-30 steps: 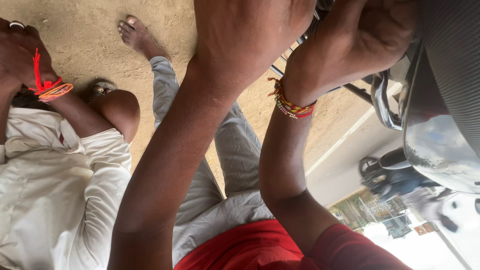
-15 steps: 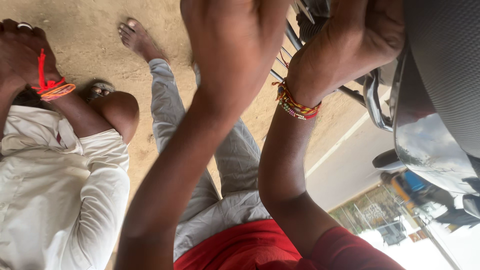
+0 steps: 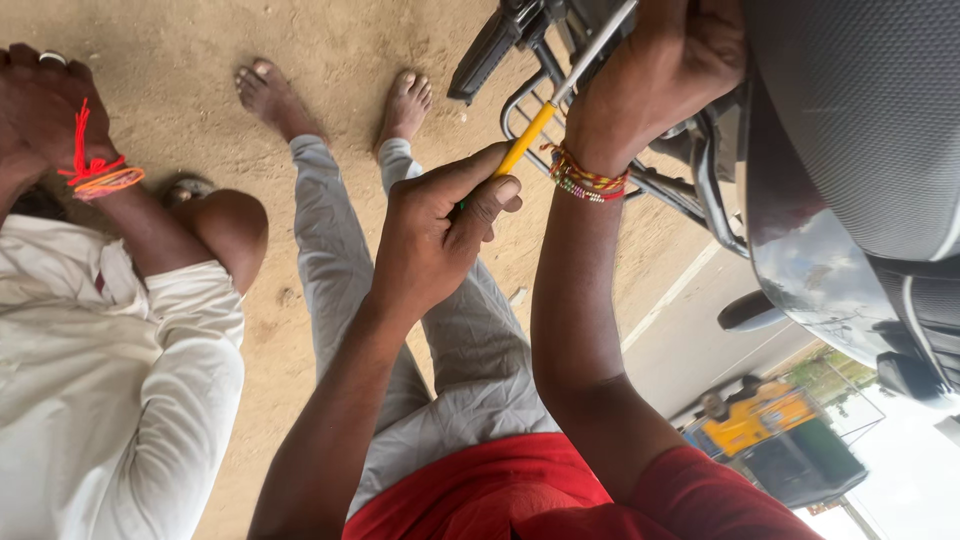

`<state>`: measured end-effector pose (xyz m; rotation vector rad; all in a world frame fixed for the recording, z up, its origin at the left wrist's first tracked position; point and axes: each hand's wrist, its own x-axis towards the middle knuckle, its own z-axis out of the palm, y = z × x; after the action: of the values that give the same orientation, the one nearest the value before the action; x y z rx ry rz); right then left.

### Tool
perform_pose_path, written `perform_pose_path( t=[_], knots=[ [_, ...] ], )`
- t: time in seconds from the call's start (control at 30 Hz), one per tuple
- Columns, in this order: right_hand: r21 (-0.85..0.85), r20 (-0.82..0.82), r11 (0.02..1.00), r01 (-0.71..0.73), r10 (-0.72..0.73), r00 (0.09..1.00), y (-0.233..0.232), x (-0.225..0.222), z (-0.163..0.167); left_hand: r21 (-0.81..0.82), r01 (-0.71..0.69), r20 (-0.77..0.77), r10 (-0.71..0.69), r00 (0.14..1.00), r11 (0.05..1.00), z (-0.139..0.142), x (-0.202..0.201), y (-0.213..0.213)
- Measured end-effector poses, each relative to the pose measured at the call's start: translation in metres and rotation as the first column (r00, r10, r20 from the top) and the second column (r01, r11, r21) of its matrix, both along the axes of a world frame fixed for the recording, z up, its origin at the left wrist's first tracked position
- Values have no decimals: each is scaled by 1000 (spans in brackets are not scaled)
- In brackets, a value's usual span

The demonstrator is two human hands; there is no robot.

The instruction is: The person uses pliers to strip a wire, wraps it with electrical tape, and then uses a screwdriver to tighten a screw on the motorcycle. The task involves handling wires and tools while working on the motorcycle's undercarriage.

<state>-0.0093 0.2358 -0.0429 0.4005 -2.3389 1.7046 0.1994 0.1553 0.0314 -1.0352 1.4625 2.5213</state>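
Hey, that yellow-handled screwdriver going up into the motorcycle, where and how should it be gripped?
Grip the screwdriver by its yellow handle, coming from the lower end near the left hand. The metal shaft runs up under the motorcycle by the right hand, so only the handle is free.

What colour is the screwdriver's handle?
Yellow; the head view shows the screwdriver handle gripped by the left hand.

1. My left hand (image 3: 435, 235) sits at centre, closed round the handle of a screwdriver (image 3: 560, 95) whose shaft runs toward one o'clock.
2. My right hand (image 3: 665, 75) is at one o'clock, against the motorcycle (image 3: 850, 150), which fills the three o'clock side.
3. My bare feet (image 3: 335, 95) lie at eleven o'clock.
4. Another person's arm (image 3: 150, 220) is at nine o'clock.
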Motion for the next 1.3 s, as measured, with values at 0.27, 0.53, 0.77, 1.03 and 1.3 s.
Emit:
perform_pose_path(
  t=[0.27,0.53,0.77,1.03,1.3],
  knots=[
    [53,-7,998,-43,44,999,5,3,0,-339,-164,-207,97,974,926,-19,-26,1],
    [-39,-88,987,-159,155,984,17,-4,-9,-401,-147,-198,71,978,904,-28,-35,0],
    [-30,-80,982,-185,183,980,21,-5,-10,-755,-109,-145,-2,989,647,-34,-32,-8],
    [-291,143,903,-315,367,919,8,5,14,-373,-45,-73,18,997,927,-2,-41,-10],
    [-322,579,884,-340,468,667,-5,30,74,-850,32,107,114,988,527,46,-55,-16]
  ],
)
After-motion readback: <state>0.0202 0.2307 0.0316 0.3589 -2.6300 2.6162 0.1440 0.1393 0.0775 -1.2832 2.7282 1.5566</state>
